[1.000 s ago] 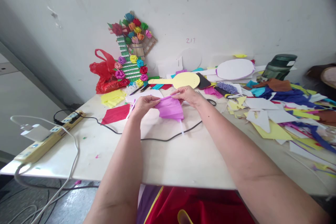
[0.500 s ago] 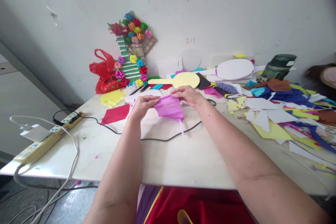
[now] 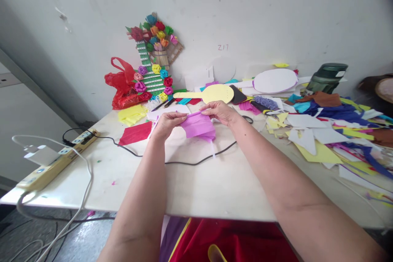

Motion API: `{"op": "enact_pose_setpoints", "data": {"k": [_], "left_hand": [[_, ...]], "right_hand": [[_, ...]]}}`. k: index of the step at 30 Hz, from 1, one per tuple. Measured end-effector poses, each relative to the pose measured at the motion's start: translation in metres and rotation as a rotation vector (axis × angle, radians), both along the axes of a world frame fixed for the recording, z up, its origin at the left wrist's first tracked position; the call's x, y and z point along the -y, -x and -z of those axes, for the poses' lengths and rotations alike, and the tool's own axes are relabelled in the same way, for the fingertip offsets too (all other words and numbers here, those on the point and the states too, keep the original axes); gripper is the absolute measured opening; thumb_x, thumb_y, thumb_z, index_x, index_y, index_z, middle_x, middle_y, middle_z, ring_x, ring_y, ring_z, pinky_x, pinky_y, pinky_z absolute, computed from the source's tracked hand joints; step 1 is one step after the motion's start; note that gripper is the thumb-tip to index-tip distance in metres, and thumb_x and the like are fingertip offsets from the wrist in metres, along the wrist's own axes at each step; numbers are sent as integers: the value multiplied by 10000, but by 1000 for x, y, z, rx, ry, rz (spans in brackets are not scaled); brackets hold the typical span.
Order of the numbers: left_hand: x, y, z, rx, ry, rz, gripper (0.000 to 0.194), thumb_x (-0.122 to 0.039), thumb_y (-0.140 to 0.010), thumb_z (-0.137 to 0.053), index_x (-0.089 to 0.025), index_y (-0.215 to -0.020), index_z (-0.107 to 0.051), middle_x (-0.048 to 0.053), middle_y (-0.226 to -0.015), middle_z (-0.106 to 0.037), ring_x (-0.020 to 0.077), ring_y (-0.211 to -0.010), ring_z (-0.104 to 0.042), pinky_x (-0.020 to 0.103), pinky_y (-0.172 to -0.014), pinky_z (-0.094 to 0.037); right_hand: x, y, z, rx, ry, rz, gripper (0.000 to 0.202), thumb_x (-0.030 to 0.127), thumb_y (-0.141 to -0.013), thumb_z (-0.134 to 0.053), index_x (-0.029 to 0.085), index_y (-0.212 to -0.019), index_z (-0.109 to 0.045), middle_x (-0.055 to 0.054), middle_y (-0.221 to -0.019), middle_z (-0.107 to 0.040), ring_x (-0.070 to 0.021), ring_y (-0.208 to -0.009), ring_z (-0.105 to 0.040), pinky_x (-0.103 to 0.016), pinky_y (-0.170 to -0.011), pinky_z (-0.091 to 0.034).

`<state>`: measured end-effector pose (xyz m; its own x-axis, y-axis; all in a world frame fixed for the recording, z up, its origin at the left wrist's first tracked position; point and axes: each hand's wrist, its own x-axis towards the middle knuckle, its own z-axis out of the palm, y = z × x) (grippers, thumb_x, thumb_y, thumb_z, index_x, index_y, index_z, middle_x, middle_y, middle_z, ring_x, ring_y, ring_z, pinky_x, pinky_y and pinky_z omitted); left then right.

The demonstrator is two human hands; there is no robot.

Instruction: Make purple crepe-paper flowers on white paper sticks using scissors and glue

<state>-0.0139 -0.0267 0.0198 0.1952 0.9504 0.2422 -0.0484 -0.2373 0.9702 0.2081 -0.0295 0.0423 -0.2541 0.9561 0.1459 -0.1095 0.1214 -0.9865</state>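
A purple sheet of crepe paper is stretched between my two hands above the table, its top edge rolled or folded over. My left hand pinches the left end of that edge. The right end is pinched by my right hand, with the rest of the sheet hanging down. Left of my left hand lies a red piece of crepe paper, with a yellow piece behind it. Just beyond my hands is a yellow paddle-shaped cutout.
Paper scraps are heaped at the right, near a green bottle. A black cable crosses the table towards a power strip. Flower crafts and a red bag stand at the back left.
The lower part of the purple paper has shifted slightly and shows more folds. Both hands keep their pinch in almost the same place.
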Motion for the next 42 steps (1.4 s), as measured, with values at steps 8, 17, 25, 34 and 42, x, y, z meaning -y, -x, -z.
{"op": "enact_pose_setpoints", "data": {"k": [8, 17, 25, 34, 42], "left_hand": [[-3, 0, 2, -22, -39, -28, 340, -327, -505, -800, -158, -792, -735, 75, -799, -696, 155, -714, -602, 279, -701, -458], [1, -3, 0, -35, -43, -52, 351, -332, -491, -801, -154, -786, -734, 82, -814, -699, 182, -781, -613, 290, -731, -456], [1, -3, 0, -57, -79, -36, 301, -313, -522, -792, -164, -776, -732, 71, -805, -699, 180, -822, -605, 277, -757, -449], [7, -3, -8, -176, -85, -3, 304, -387, -565, -754, -136, -733, -719, 56, -691, -674, 140, -634, -573, 261, -637, -442], [9, -4, -17, -308, -40, 84, 366, -347, -528, -764, -122, -807, -687, -2, -546, -577, 78, -462, -455, 220, -468, -346]], "right_hand": [[-2, -1, 2, -3, -7, -3, 204, 136, -527, -721, 132, -731, -710, -15, -623, -646, -95, -553, -561, -224, -547, -457], [-3, -1, 3, -40, 9, -11, 221, 152, -490, -749, 133, -705, -702, -9, -625, -648, -91, -557, -557, -230, -567, -446], [-5, 2, 5, 36, -85, 60, 220, 226, -511, -771, 124, -678, -671, -7, -610, -617, -84, -547, -525, -225, -539, -427], [-4, 3, 1, 177, -170, 84, 179, 176, -528, -741, 119, -675, -656, -15, -641, -616, -81, -550, -503, -214, -508, -400], [4, 6, -3, 303, -225, 0, 197, 185, -560, -720, 119, -739, -672, -26, -722, -634, -94, -630, -529, -214, -572, -422]]}}
